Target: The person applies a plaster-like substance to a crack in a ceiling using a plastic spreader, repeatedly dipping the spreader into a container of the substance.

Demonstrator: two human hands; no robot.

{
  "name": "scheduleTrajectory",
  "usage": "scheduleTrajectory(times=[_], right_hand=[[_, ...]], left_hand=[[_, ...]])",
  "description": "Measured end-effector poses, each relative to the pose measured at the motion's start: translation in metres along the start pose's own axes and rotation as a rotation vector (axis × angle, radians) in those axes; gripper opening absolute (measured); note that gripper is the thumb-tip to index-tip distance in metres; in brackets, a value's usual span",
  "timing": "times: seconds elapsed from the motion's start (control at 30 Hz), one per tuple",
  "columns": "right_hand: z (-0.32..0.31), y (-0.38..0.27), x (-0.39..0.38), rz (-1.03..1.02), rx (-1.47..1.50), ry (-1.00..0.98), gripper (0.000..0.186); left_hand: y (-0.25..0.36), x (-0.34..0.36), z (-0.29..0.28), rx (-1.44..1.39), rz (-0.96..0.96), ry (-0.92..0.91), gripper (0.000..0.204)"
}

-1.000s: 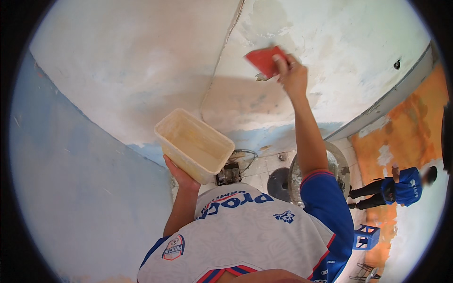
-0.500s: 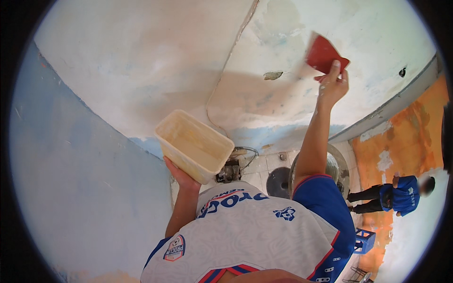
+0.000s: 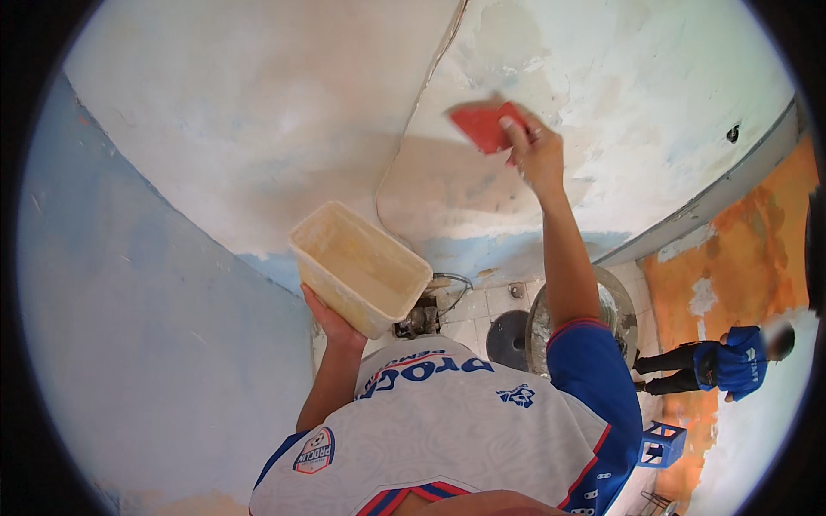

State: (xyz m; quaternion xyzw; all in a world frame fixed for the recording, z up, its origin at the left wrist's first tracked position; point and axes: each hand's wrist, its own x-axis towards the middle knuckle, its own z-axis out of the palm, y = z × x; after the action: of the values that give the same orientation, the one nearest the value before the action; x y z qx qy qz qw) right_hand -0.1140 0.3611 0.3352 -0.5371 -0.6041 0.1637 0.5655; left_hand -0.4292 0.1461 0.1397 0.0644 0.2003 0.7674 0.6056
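A red putty scraper is pinched in my right hand, its broad blade at the patchy white wall. The blade is slightly smeared by motion. My left hand grips a cream rectangular plastic tub from below, its fingers partly hidden behind the side. The tub is tilted with its open top toward the wall, and pale residue coats its inside. A thin cable or crack line runs down the wall between the tub and the scraper.
A bluish wall stands at the left. Below are a round basin, a dark round lid and a small motor-like device on tiles. At right, a person in blue stands by an orange wall, near a blue stool.
My right hand has swept the scraper left and slightly down across the wall, now covering the chipped spot's area. The tub has shifted slightly right.
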Motion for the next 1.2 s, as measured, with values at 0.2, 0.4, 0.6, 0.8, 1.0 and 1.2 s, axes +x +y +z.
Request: scheduleTrajectory(times=[0.2, 0.4, 0.6, 0.8, 1.0, 1.2], right_hand=[[-0.066, -0.025, 0.041, -0.102, 0.342, 0.643, 0.040], [0.009, -0.005, 0.002, -0.071, -0.074, 0.053, 0.041], [-0.075, -0.011, 0.030, -0.028, 0.331, 0.642, 0.046], [-0.044, 0.033, 0.027, 0.004, 0.014, 0.262, 0.043], [-0.093, 0.014, 0.019, 0.017, 0.487, 0.608, 0.040], [-0.069, 0.014, 0.022, -0.006, 0.128, 0.326, 0.036]], left_hand=[[-0.002, -0.003, 0.002, -0.002, -0.017, 0.049, 0.071], [-0.005, 0.003, 0.002, 0.054, -0.017, 0.071, 0.072], [-0.012, 0.007, 0.001, 0.006, -0.024, 0.036, 0.072], [-0.022, 0.015, 0.009, 0.014, -0.055, 0.026, 0.072], [-0.034, 0.019, 0.023, 0.012, -0.066, -0.006, 0.073], [-0.046, 0.026, 0.044, 0.042, -0.068, 0.079, 0.076]])
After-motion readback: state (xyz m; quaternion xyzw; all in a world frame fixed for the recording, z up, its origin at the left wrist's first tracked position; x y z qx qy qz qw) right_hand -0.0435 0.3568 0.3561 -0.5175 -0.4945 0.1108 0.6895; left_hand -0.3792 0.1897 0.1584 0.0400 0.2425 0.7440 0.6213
